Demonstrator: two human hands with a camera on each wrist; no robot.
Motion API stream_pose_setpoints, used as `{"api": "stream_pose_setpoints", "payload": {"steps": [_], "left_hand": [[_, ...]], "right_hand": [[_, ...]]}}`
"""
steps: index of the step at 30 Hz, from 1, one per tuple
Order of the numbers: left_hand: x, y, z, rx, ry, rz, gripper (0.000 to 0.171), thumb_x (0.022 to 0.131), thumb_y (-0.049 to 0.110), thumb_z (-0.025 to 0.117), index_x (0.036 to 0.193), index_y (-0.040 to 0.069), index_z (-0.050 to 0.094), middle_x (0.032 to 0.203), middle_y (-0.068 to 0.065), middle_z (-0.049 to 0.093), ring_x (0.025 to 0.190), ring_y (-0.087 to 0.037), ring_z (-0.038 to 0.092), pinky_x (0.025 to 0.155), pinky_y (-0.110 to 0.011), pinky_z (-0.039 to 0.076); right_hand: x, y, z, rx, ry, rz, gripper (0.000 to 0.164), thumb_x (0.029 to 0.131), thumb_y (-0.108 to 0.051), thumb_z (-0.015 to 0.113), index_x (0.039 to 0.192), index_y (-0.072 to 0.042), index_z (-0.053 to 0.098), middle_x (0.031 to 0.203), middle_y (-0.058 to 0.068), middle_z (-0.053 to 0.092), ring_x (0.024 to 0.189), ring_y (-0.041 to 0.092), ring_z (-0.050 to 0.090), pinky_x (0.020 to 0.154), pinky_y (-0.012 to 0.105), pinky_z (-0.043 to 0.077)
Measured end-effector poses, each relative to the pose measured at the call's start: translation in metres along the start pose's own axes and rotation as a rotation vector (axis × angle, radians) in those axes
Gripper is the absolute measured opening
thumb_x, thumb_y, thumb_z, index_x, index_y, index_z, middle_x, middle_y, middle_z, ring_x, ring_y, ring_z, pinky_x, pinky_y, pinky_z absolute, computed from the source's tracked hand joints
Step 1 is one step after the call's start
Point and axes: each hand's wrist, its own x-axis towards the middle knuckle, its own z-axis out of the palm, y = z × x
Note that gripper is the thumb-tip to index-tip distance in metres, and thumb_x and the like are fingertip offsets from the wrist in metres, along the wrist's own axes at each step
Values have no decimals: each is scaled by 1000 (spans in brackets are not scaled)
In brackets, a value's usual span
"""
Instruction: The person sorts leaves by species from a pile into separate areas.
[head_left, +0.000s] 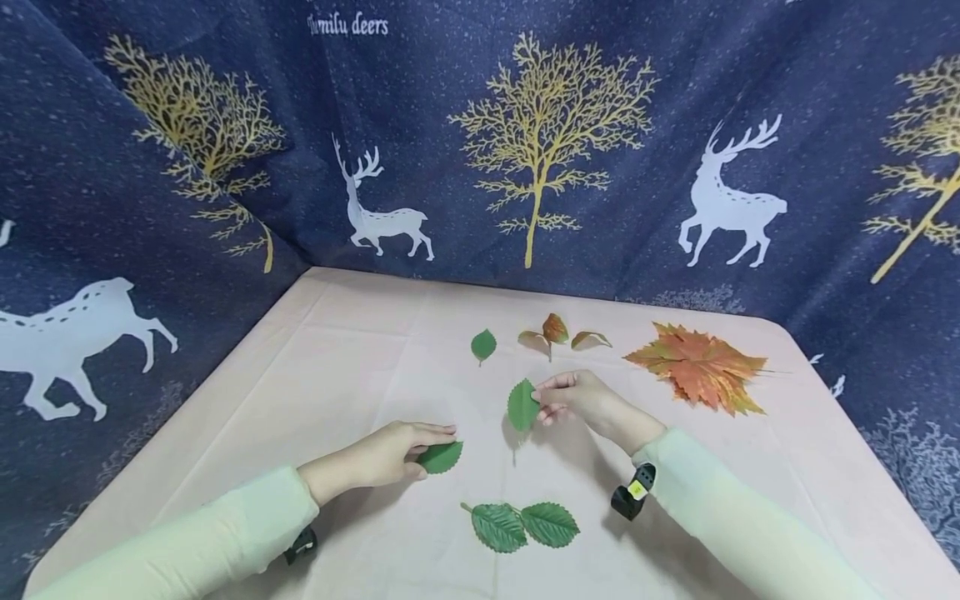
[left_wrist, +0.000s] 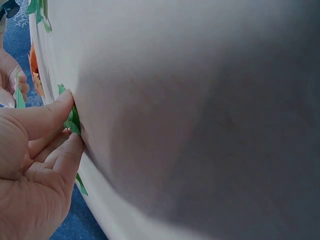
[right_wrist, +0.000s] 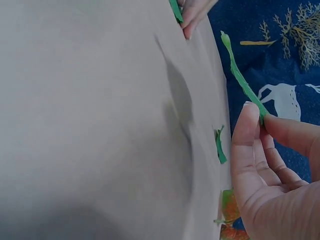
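Note:
My right hand (head_left: 592,404) pinches a green leaf (head_left: 522,406) by its edge between thumb and fingertip. That leaf is raised off the table, and its shadow falls below it. The right wrist view shows the same leaf (right_wrist: 243,82) nearly edge-on, stem end pointing up. Lower on the left, my left hand (head_left: 382,456) holds a second green leaf (head_left: 441,458) low at the tabletop. In the left wrist view its thumb and a finger close on this leaf (left_wrist: 74,117) from both sides; part of it is hidden behind the fingers.
A pair of dark green leaves (head_left: 498,527) lies near the front. One small green leaf (head_left: 483,344) is farther back, beside a reddish-brown three-leaf sprig (head_left: 555,328). Orange maple leaves (head_left: 701,367) lie at the right on the pale tablecloth (head_left: 360,375). A dark blue curtain (head_left: 465,83) borders the back.

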Motion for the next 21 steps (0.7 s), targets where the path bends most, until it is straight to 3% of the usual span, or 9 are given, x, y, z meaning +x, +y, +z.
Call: {"api": "stream_pose_setpoints", "payload": {"steps": [21], "left_hand": [[0,-1,1,-5,8,-4,57,81,-5,70,136,2,54,147,-12,47,133,-35,46,105,-37,49]], "right_hand": [[26,-11,5,38,47,15,23,94,-5,59,113,10,60,72,1,70,66,10,66,69,21,60]]}}
